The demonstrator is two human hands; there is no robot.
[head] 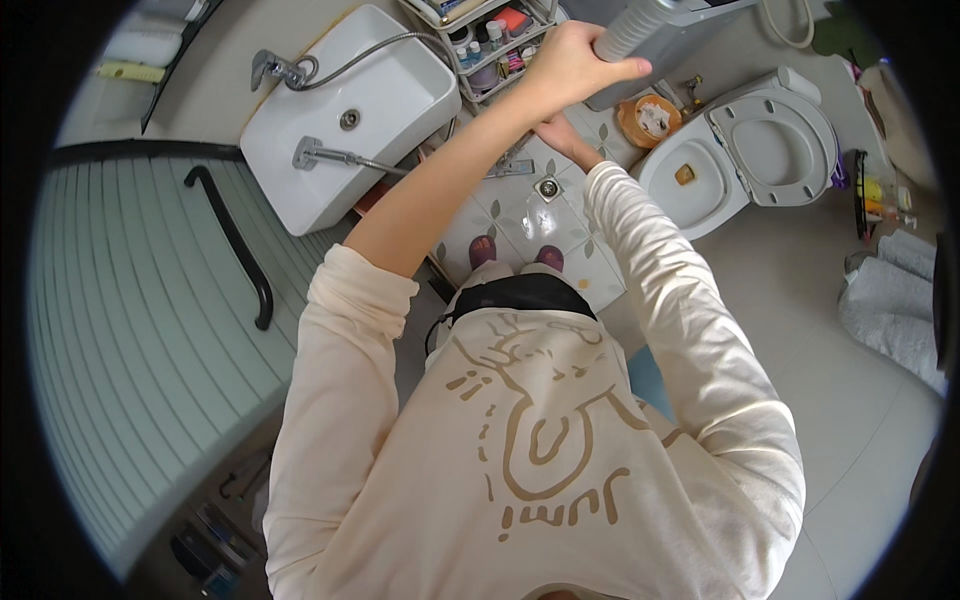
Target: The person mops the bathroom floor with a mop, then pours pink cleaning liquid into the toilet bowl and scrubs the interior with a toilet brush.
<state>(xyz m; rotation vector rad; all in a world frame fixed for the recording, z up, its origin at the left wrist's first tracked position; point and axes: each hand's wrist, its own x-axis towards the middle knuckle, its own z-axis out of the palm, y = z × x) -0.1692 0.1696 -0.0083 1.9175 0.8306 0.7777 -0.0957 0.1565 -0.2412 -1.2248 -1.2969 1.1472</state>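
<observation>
My left hand (571, 66) reaches out at the top centre, its sleeve rolled to the elbow. Its fingers and thumb are wrapped around a grey corrugated hose (637, 28), which runs up out of the picture. Below that wrist, my right hand (564, 136) is partly covered by the left arm. Its fingertips are hidden, so I cannot tell whether it grips anything. Near it, low over the tiles, lies a metal-looking strip (514, 169), partly hidden by the left forearm. A square floor drain (548, 187) sits in the patterned tile floor (517, 217) beneath the hands.
Left, a white washbasin (262, 142) holds a pull-out spray head (306, 154) on a metal hose. A shelf rack (480, 73) with bottles stands behind. At right are an orange waste bin (626, 124), a toilet (690, 217) with raised seat, and grey towels (892, 300).
</observation>
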